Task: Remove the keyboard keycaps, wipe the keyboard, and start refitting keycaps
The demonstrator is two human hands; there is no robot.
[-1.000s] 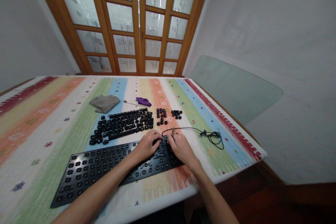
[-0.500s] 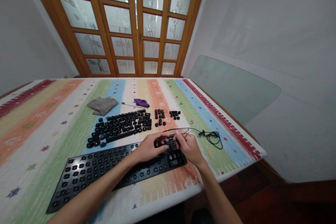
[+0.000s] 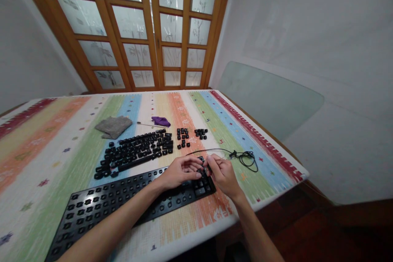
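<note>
A black keyboard [image 3: 123, 194] lies tilted across the table's front, most of its key positions bare of caps. Some keycaps [image 3: 201, 188] are seated at its right end. Above that end, my left hand [image 3: 181, 172] is curved, with a gap between thumb and fingers and nothing visible in it. My right hand [image 3: 221, 174] is closed in a pinch close to the left fingertips; what it pinches is hidden. Behind the keyboard lies a large group of loose keycaps [image 3: 138, 149], with smaller groups [image 3: 183, 134] to its right.
A grey cloth [image 3: 113, 127] and a purple cloth [image 3: 161, 121] lie farther back, a thin stick-like tool [image 3: 149, 124] beside the purple one. The keyboard's black cable [image 3: 247, 159] is coiled at the right. The table's right edge [image 3: 276, 196] runs past my right arm.
The view has shifted slightly. My left fingers have drawn closer together near the right hand. The thin prongs seen by my right fingers earlier no longer show.
</note>
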